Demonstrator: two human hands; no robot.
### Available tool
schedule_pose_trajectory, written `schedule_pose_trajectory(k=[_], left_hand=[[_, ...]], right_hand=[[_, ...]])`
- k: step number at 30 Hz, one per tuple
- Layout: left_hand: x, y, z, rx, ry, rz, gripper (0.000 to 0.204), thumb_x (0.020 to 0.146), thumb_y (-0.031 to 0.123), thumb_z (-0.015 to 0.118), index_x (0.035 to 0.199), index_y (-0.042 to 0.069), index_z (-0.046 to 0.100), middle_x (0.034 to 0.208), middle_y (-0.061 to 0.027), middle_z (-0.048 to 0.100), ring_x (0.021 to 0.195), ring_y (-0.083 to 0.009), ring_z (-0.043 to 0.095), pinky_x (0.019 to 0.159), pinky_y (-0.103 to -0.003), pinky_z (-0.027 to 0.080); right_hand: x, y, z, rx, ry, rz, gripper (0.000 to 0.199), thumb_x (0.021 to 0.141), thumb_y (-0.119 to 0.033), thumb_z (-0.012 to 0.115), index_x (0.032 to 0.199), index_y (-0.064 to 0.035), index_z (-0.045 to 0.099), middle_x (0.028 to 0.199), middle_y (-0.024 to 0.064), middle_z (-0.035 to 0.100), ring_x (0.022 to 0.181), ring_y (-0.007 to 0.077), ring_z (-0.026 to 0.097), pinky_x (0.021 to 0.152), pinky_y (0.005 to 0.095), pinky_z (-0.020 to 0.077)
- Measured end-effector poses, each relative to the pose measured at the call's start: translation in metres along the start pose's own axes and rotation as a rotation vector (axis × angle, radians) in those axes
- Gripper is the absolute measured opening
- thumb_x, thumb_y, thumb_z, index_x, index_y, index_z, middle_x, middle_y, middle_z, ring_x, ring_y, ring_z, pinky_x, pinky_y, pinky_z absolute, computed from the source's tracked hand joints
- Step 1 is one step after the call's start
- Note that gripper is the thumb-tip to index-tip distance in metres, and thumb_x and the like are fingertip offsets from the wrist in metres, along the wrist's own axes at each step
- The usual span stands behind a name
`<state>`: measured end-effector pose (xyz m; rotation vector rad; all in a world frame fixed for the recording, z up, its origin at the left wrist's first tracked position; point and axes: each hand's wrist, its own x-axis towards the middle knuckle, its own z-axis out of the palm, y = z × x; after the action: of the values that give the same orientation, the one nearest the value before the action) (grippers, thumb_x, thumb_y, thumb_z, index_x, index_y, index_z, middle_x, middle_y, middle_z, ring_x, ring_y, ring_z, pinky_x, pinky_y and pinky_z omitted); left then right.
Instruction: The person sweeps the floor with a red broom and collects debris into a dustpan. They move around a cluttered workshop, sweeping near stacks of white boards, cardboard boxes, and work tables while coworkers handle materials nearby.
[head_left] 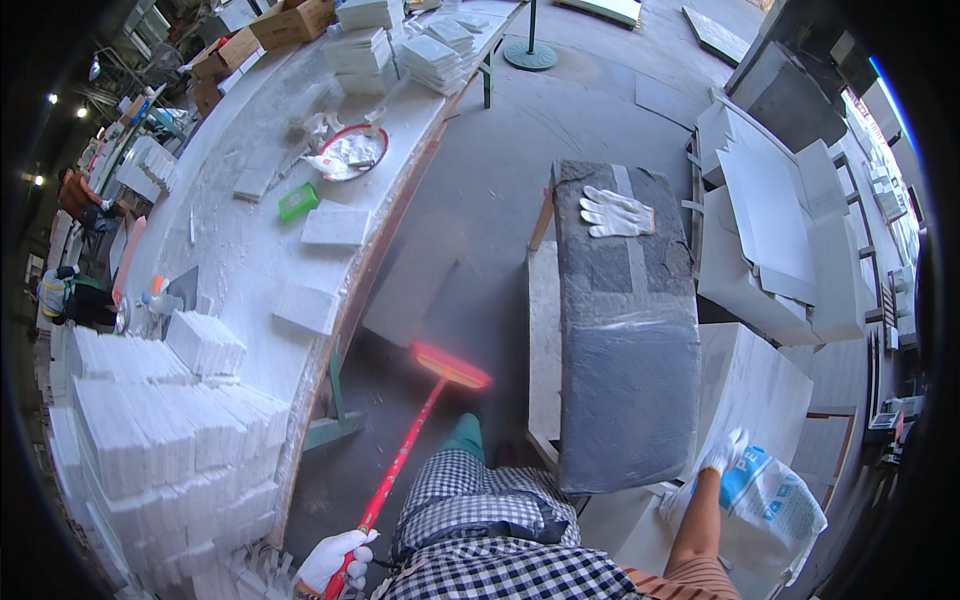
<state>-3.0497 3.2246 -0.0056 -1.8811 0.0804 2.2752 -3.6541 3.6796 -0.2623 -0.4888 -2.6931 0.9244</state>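
My left hand (336,562), in a white glove, is closed round the red handle of a broom (398,462). The broom's red and orange head (450,366) is down at the floor beside the table and looks slightly blurred. Out to the right, my right hand (724,452), also gloved in white, grips the top of a white and blue woven sack (768,500). The sack hangs bunched below that hand against pale slabs; its contents are hidden. A loose white glove (616,212) lies on the dark plastic-wrapped bench (630,400) between my hands.
At left runs a long dusty worktable (250,330) with stacked white tiles (170,420), a red-rimmed basin (352,152) and a green box (298,203). Large white slabs (770,220) lean at right. A round stand base (530,56) is ahead. Two people work far left.
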Motion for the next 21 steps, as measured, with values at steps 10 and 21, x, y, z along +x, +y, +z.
schedule_pose_trajectory(k=[10, 21], left_hand=[[0.01, 0.123, 0.061, 0.287, 0.117, 0.049, 0.017, 0.1, 0.022, 0.057, 0.11, 0.012, 0.065, 0.069, 0.0034, 0.057, 0.049, -0.0068, 0.048, 0.041, -0.025, 0.037], [0.019, 0.203, 0.102, 0.482, 0.066, 0.263, 0.027, 0.095, 0.011, 0.064, 0.12, 0.001, 0.066, 0.101, 0.0011, 0.067, 0.083, -0.0083, 0.06, 0.077, -0.022, 0.047]], right_hand=[[-0.102, -0.332, 0.163, -0.141, -0.379, -0.813, 0.047, 0.092, -0.031, 0.064, 0.129, -0.0018, 0.059, 0.121, 0.0213, 0.063, 0.115, 0.0384, 0.057, 0.099, 0.0452, 0.0449], [-0.065, -0.477, 0.308, 0.159, -1.03, -0.518, 0.052, 0.092, -0.045, 0.058, 0.126, -0.0058, 0.06, 0.119, 0.0154, 0.066, 0.117, 0.0359, 0.057, 0.095, 0.0494, 0.0456]])
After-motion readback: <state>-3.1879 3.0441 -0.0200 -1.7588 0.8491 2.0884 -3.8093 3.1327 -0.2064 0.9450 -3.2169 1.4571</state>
